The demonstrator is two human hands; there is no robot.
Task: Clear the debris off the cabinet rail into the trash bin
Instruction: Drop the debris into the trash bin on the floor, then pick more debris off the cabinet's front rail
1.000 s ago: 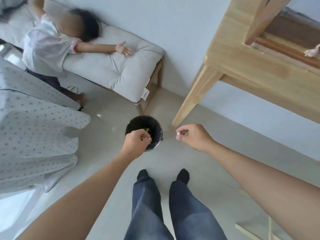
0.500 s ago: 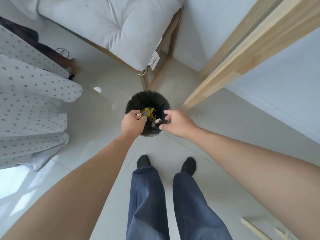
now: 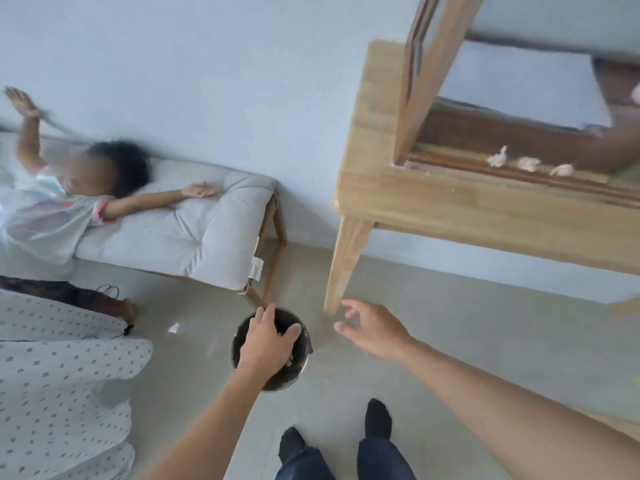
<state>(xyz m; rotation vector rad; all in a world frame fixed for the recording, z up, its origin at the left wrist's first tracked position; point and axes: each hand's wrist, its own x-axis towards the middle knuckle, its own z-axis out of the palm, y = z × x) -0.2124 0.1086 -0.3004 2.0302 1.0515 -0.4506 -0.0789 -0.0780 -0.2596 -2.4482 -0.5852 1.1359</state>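
A small black trash bin (image 3: 302,374) stands on the floor in front of my feet, with bits of litter inside. My left hand (image 3: 268,341) hovers over its mouth, fingers spread, holding nothing. My right hand (image 3: 372,327) is to the right of the bin, above the floor, fingers apart and empty. Up at the right, three white crumpled debris pieces (image 3: 528,163) lie in a row on the dark rail (image 3: 450,161) of the light wooden cabinet (image 3: 381,188).
A cabinet leg (image 3: 346,261) stands just right of the bin. A cushioned bench (image 3: 194,233) with a person lying on it is at the left, against the wall. A dotted cloth (image 3: 59,375) hangs at the lower left. My socked feet (image 3: 377,415) are behind the bin.
Both hands have opened and lifted from the bin's mouth, the right one drawing off to the right. The scraps they pinched are gone. The view has tilted up, showing the rail again.
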